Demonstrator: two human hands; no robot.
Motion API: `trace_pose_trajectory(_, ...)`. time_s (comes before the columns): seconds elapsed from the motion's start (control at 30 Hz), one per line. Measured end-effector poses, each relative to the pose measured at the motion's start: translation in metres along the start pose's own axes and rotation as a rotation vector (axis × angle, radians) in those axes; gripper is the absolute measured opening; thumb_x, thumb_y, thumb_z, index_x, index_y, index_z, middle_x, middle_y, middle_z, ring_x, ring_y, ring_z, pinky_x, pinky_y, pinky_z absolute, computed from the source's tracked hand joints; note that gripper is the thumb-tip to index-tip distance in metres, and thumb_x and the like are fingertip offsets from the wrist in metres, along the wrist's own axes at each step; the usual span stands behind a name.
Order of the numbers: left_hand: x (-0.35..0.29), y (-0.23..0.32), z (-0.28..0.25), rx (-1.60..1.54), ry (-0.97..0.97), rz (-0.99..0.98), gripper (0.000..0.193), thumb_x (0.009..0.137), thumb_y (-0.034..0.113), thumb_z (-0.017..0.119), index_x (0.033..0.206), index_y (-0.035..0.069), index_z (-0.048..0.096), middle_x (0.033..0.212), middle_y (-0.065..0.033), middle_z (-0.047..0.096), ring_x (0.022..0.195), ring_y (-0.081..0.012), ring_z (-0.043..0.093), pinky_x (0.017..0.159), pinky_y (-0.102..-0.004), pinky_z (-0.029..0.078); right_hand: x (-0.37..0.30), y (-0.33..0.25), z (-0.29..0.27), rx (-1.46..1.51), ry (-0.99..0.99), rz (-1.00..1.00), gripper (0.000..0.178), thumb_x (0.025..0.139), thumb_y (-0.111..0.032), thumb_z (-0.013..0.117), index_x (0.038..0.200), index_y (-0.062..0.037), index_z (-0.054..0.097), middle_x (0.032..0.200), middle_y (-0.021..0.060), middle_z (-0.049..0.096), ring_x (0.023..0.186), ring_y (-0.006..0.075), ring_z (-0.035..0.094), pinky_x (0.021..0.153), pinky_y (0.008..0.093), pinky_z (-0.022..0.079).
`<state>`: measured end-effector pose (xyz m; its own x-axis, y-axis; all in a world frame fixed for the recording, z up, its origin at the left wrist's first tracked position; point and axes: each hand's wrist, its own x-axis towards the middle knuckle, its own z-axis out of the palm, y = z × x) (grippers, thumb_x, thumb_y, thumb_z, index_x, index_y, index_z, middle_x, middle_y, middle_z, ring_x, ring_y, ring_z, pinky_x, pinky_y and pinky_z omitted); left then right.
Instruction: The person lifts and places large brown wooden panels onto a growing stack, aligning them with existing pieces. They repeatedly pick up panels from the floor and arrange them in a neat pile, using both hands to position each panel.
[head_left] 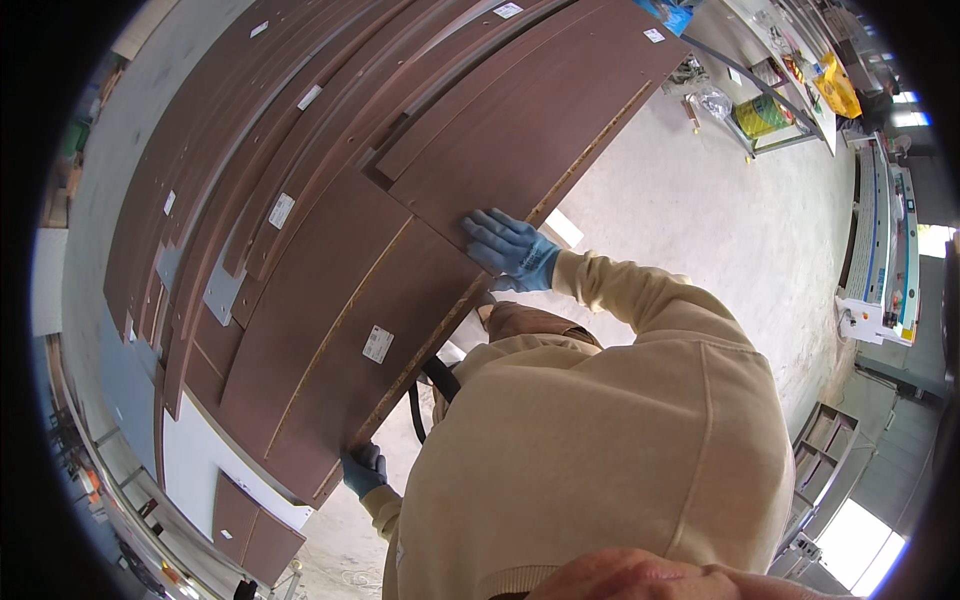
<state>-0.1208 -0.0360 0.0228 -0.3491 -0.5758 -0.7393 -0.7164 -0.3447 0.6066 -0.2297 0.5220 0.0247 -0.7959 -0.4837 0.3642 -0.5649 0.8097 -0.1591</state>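
Note:
A dark brown board with a raw chipboard edge and a white label lies in front of me on other brown boards. At its near left corner, my left hand, in a blue-grey glove, is closed around the edge; part of the fingers is hidden. My right hand, gloved in blue, rests with fingers stretched out on the brown surface, close to the seam where a second long brown board meets the first. That second board runs away to the far right and shows a chipboard edge too.
Several stacked brown panels spread beyond to the left, some labelled. A white panel and a small brown panel sit at lower left. A metal-framed table with bags stands far right. Pale concrete floor lies on the right.

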Motion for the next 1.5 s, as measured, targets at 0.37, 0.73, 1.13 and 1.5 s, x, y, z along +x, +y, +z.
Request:
trace_pose_trajectory(0.37, 0.028, -0.021, -0.005, -0.168, -0.038, -0.050, 0.036, 0.101, 0.042, 0.066, 0.085, 0.010, 0.071, 0.071, -0.0077, 0.069, 0.048, -0.0214, 0.057, 0.044, -0.0348, 0.046, -0.007, 0.009, 0.016, 0.143, -0.051, 0.004, 0.085, 0.089, -0.051, 0.076, 0.156, -0.0099, 0.045, 0.168, 0.0252, 0.033, 0.157, 0.0461, 0.028, 0.126, 0.0624, 0.024)
trace_pose_trajectory(0.73, -0.018, -0.024, 0.004, -0.204, -0.194, 0.007, 0.051, 0.105, 0.053, 0.059, 0.103, 0.003, 0.072, 0.090, -0.0127, 0.079, 0.069, -0.0265, 0.077, 0.060, -0.0371, 0.059, 0.003, 0.011, 0.006, -0.004, -0.068, -0.169, 0.078, 0.094, -0.054, 0.070, 0.152, -0.0072, 0.047, 0.163, 0.0271, 0.040, 0.147, 0.0499, 0.043, 0.119, 0.0610, 0.038)
trace_pose_trajectory(1.13, 0.059, -0.048, -0.134, -0.565, -0.106, 0.040, 0.045, 0.099, 0.044, 0.074, 0.122, 0.005, 0.065, 0.109, -0.0154, 0.074, 0.097, -0.0319, 0.076, 0.078, -0.0466, 0.064, 0.115, -0.214, 0.051, 0.128, -0.195, -0.372, 0.078, 0.089, -0.054, 0.075, 0.145, -0.0043, 0.057, 0.160, 0.0226, 0.048, 0.144, 0.0472, 0.048, 0.119, 0.0601, 0.037)
trace_pose_trajectory(1.5, 0.123, -0.042, -0.180, -0.521, -0.413, 0.167, 0.041, 0.105, 0.038, 0.068, 0.125, 0.003, 0.066, 0.113, -0.0114, 0.075, 0.100, -0.0273, 0.076, 0.081, -0.0422, 0.063, 0.188, -0.428, 0.153, 0.172, -0.245, -0.490, 0.075, 0.093, -0.056, 0.067, 0.144, -0.0021, 0.057, 0.165, 0.0275, 0.038, 0.152, 0.0471, 0.037, 0.123, 0.0624, 0.028)
